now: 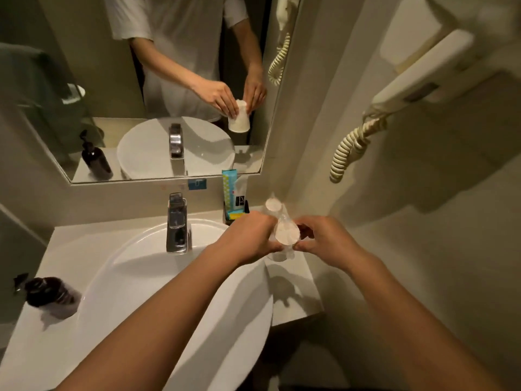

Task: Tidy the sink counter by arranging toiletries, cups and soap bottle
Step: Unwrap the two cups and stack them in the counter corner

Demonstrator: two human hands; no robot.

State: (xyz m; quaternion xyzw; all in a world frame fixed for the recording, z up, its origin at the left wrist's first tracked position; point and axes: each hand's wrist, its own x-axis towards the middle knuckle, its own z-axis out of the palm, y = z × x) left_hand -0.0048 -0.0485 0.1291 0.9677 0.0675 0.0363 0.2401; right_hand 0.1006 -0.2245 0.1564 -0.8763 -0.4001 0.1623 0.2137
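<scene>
Both my hands hold a white cup (pixel 287 234) wrapped in clear plastic, above the right end of the counter (pixel 298 300). My left hand (pixel 251 238) grips its left side and my right hand (pixel 324 241) pinches its right side. A second wrapped cup (pixel 273 206) stands just behind it near the wall. A dark soap bottle (pixel 52 297) with a pump sits on the counter's left end. Toiletry packets (pixel 233 193), blue-green and white, stand in a small black holder behind the basin.
A white round basin (pixel 127 277) fills the counter's middle, with a chrome faucet (pixel 177 224) at its back. A mirror (pixel 84 88) hangs above. A wall-mounted hair dryer (pixel 417 80) with a coiled cord (pixel 355 145) is on the right wall.
</scene>
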